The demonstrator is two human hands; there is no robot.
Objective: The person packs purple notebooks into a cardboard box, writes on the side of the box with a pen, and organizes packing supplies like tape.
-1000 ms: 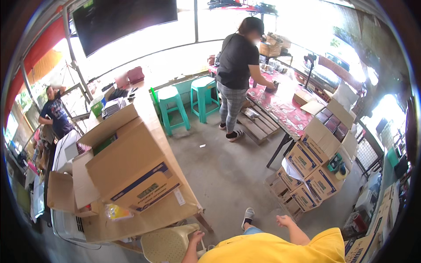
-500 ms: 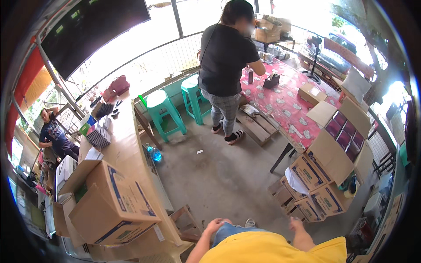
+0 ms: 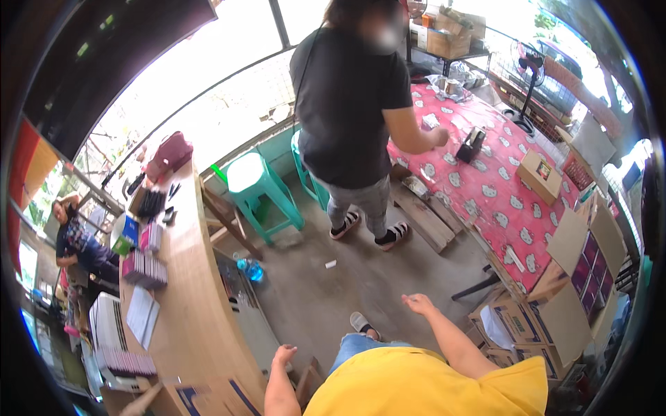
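Left hand (image 3: 283, 355) hangs low and loosely curled, empty, just beside the wooden surface (image 3: 201, 305), while right hand (image 3: 418, 303) swings forward, fingers slack, empty above the concrete floor (image 3: 347, 284).

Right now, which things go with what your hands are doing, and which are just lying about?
With the hands:
- left hand, empty, beside the counter
- right hand, empty, in the air near the boxes

Lying about:
- green stool
- bottle on the floor
- books stacked further along the counter
- table with red cloth
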